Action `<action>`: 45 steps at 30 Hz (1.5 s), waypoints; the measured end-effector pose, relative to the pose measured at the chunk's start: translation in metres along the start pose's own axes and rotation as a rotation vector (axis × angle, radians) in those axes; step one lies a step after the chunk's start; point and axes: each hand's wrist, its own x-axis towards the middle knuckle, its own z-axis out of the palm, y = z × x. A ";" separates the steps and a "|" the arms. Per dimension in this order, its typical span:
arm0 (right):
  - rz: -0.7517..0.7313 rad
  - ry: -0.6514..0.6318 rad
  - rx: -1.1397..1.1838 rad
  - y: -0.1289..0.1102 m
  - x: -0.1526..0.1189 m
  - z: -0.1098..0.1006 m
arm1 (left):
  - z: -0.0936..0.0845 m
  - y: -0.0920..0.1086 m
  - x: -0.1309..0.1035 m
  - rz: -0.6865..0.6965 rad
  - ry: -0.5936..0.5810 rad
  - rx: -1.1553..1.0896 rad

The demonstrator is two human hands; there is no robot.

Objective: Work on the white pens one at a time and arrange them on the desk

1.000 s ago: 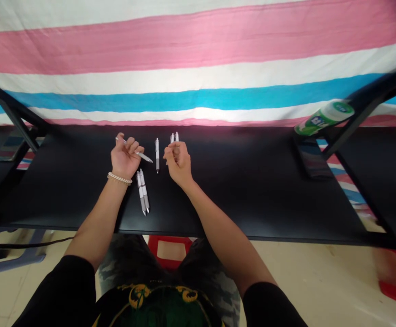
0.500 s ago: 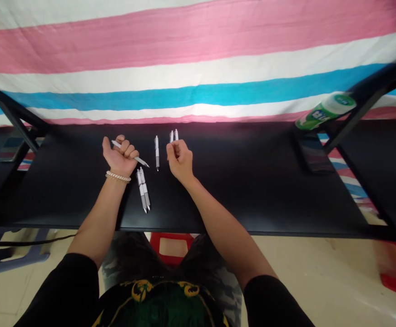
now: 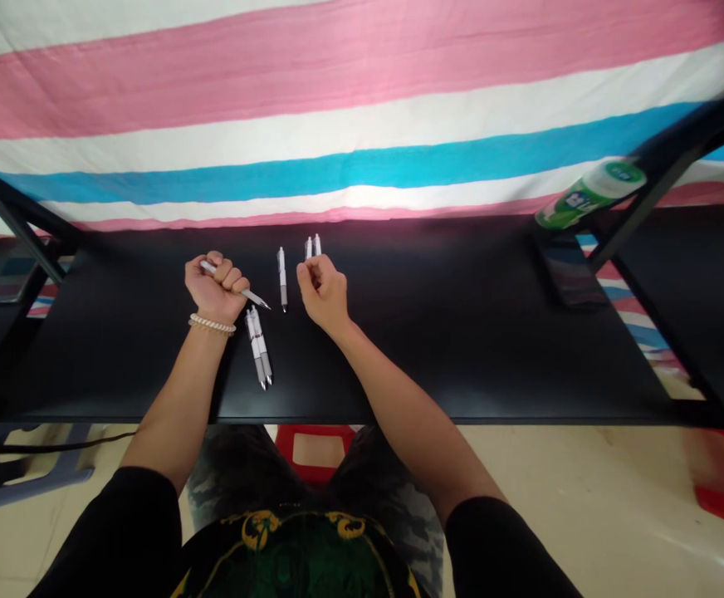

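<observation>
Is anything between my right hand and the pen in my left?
Yes: a lone pen lies on the table between your right hand and the held pen in your left hand. Nothing else visible stands between them.

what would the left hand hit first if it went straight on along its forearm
The left hand would probably meet the striped cloth past the far edge of the black table; the lone white pen lies off to the right. Depth is unclear.
</observation>
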 end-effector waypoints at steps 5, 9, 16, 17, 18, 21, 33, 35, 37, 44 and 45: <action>0.014 -0.024 -0.016 -0.001 0.000 0.000 | 0.002 0.000 -0.001 -0.001 -0.007 -0.013; -0.017 -0.058 -0.036 -0.004 -0.001 -0.002 | 0.004 0.001 -0.002 -0.044 -0.032 0.022; -0.367 -0.338 -0.168 -0.018 -0.020 0.003 | 0.022 -0.013 -0.010 -0.080 -0.065 0.172; -0.424 -0.367 -0.190 -0.019 -0.023 0.004 | 0.024 -0.015 -0.011 -0.098 -0.082 0.205; -0.466 -0.391 -0.207 -0.019 -0.024 0.006 | 0.026 -0.018 -0.012 -0.115 -0.102 0.229; -0.496 -0.432 -0.231 -0.017 -0.025 0.008 | 0.027 -0.023 -0.013 -0.137 -0.165 0.240; -0.216 -0.307 -0.405 -0.008 -0.011 0.000 | 0.015 -0.026 0.003 0.225 -0.038 0.278; -0.156 -0.293 -0.483 -0.005 -0.007 -0.004 | 0.008 -0.027 0.008 0.302 0.016 0.303; -0.130 -0.297 -0.540 -0.005 -0.004 -0.006 | 0.004 -0.028 0.011 0.324 0.053 0.341; -0.370 -0.373 -0.480 -0.013 -0.009 -0.005 | 0.005 -0.036 0.011 0.402 0.113 0.420; -0.427 -0.423 -0.468 -0.013 -0.010 -0.003 | 0.004 -0.036 0.011 0.403 0.117 0.424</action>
